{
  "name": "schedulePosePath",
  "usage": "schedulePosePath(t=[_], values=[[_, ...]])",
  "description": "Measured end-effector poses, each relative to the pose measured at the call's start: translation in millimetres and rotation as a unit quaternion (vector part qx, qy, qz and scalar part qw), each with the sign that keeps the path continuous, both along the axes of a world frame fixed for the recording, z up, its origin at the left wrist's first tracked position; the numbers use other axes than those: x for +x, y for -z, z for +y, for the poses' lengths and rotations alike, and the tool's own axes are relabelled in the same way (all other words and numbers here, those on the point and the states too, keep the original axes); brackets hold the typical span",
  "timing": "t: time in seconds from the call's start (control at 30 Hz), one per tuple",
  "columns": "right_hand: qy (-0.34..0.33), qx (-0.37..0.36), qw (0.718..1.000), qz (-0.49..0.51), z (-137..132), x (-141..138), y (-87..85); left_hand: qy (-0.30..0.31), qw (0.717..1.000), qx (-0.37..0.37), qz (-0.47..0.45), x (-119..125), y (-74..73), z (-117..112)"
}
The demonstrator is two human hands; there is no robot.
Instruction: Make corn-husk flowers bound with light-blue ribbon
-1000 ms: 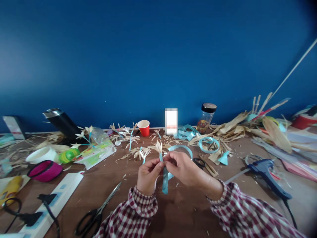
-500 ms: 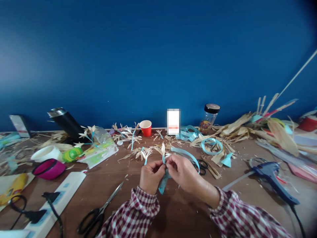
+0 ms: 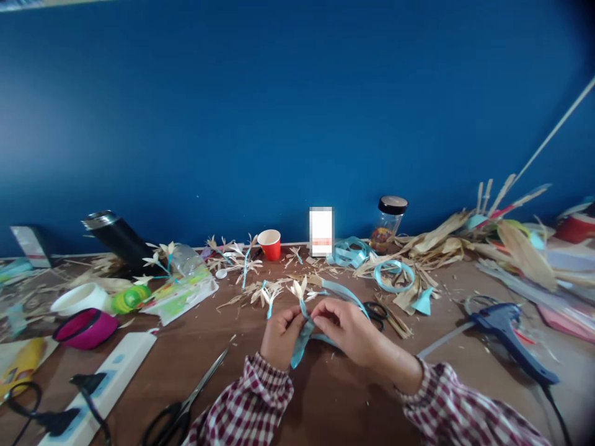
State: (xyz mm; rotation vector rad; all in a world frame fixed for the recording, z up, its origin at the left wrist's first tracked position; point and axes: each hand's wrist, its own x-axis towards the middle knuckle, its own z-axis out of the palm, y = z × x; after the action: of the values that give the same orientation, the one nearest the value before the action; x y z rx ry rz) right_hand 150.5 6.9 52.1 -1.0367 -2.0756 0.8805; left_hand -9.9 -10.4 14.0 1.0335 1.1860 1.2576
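Observation:
My left hand (image 3: 277, 337) and my right hand (image 3: 346, 328) meet low in the middle of the brown table (image 3: 334, 396). Both pinch a small straw flower stem (image 3: 300, 292) and the light blue ribbon (image 3: 302, 337) that runs around it. The pale petals stick up just above my fingertips. One ribbon end hangs down between my wrists, the other arcs to the right behind my right hand. Both sleeves are red and white checked.
Black scissors (image 3: 183, 402) lie left of my left arm and a smaller pair (image 3: 379, 310) right of my hands. A blue glue gun (image 3: 509, 331) lies at the right. Behind are a red cup (image 3: 270, 243), a jar (image 3: 388, 223), ribbon loops (image 3: 394, 275), dried husks (image 3: 446, 244), a power strip (image 3: 106, 381).
The ribbon loop above my right hand has been drawn down and flattened behind it. The hanging end has swung to the left. Both hands stay pinched on the stem.

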Motion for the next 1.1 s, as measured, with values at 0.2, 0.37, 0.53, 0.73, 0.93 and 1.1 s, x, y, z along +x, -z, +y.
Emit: schedulePosePath(t=[0.2, 0.37, 0.53, 0.73, 0.93, 1.1], values=[[0.019, 0.031, 0.995, -0.092, 20.6, 23.1, 3.7, -0.046, 0.998, -0.045, 0.012, -11.9, -0.6, -7.1], [0.009, 0.072, 0.971, -0.228, 30.3, 25.0, 5.3, -0.053, 0.998, -0.023, 0.002, -12.9, -2.3, -12.6], [0.033, 0.093, 0.954, -0.284, 48.2, 6.2, 13.6, 0.002, 1.0, -0.016, 0.011, -10.6, 2.1, -12.0], [0.045, 0.1, 0.947, -0.303, 68.3, -20.1, 31.8, 0.004, 0.999, -0.043, -0.006, -8.0, 8.4, -12.0], [0.058, 0.116, 0.977, -0.17, 59.4, -8.8, 21.1, 0.008, 0.995, -0.076, -0.059, -8.6, 15.1, -11.1], [0.093, -0.011, 0.992, 0.086, 33.7, 1.5, 5.4, 0.008, 0.995, -0.089, -0.049, -9.0, 19.5, -9.5]])
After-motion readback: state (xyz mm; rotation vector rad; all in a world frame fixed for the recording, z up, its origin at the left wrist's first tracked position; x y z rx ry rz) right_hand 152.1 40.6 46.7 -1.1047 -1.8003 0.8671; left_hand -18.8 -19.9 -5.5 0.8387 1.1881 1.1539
